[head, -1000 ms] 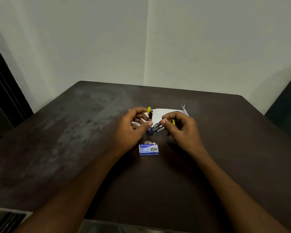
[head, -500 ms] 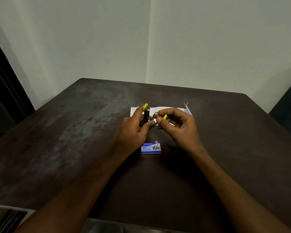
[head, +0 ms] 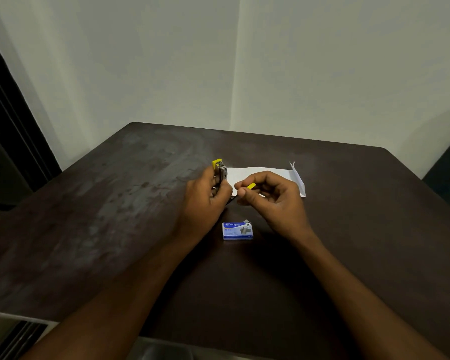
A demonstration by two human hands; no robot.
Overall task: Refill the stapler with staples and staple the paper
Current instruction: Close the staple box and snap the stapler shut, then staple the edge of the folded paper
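Note:
My left hand (head: 205, 197) grips a small metal stapler (head: 220, 171) with a yellow tip, held upright above the table. My right hand (head: 270, 197) pinches the stapler's yellow-ended pusher rod (head: 251, 186), drawn out to the right of the stapler body. A blue staple box (head: 237, 231) lies on the table just in front of both hands. White paper (head: 270, 174) lies flat behind the hands, its right end folded up; the hands hide part of it.
The dark brown table (head: 115, 216) meets pale walls at its far edge. A dark door frame (head: 8, 126) stands at the left. A light ledge with a vent (head: 13, 333) sits at the near left corner.
The stapler has been tipped from lying low to upright in my left hand. My right hand has pulled the yellow-ended rod away from it to the right.

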